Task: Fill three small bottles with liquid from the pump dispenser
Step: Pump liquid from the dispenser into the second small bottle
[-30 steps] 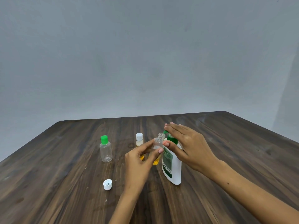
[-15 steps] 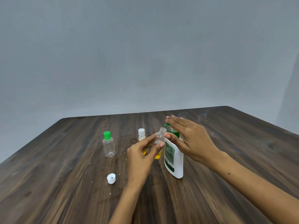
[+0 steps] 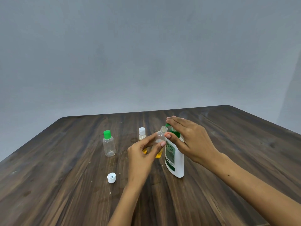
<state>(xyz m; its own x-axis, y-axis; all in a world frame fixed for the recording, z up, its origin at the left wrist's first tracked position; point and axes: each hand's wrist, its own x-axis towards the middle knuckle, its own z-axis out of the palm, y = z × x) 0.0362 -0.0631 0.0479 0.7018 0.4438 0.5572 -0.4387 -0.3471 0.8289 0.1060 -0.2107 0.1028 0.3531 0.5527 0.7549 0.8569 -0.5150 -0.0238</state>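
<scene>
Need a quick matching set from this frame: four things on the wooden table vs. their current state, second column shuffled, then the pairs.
Things:
1. clear bottle with green cap
2. uncapped clear bottle
3. loose white cap
4. white pump dispenser with green pump head

States:
A. lying alone on the table, open side up
B. pressed from above by the right hand
C. standing capped, untouched
D. held at the nozzle by the left hand

Pairs: 1-C, 2-D, 3-A, 4-B

dark brown wood-grain counter; white pump dispenser with green label and green pump; clear bottle with green cap; clear open bottle with yellow liquid; white loose cap; grey wall.
</scene>
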